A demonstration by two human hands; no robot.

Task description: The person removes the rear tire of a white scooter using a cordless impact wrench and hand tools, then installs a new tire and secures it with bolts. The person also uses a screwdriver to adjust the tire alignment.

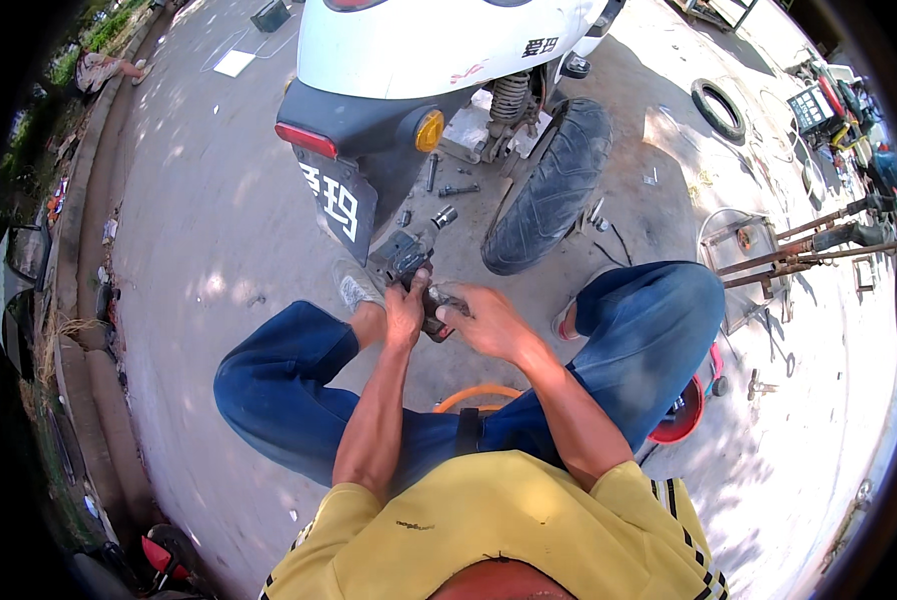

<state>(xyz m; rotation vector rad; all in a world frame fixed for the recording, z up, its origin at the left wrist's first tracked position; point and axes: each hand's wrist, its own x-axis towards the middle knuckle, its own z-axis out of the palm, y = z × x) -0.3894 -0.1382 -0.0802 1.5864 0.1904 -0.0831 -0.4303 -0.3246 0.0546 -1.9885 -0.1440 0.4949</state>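
Note:
Between my knees I hold a dark cordless impact wrench (396,252), its silver socket (445,216) tilted up and away toward the scooter. My left hand (405,308) is closed around the wrench's handle. Fingers of my right hand (487,320) grip the dark block at the handle's base, which looks like the battery; they partly hide it. Just ahead stands a white electric scooter (389,55) with a grey rear end. Its rear wheel (559,185) leans out at an angle, beside a coil shock absorber (511,98).
Small metal parts (459,189) lie on the concrete under the scooter. A loose tyre (719,110), a metal stand with long rods (769,262) and scattered tools are at right. By my right leg sits a red bowl (681,420); an orange ring (479,391) lies between my legs. A kerb (84,250) runs along the left.

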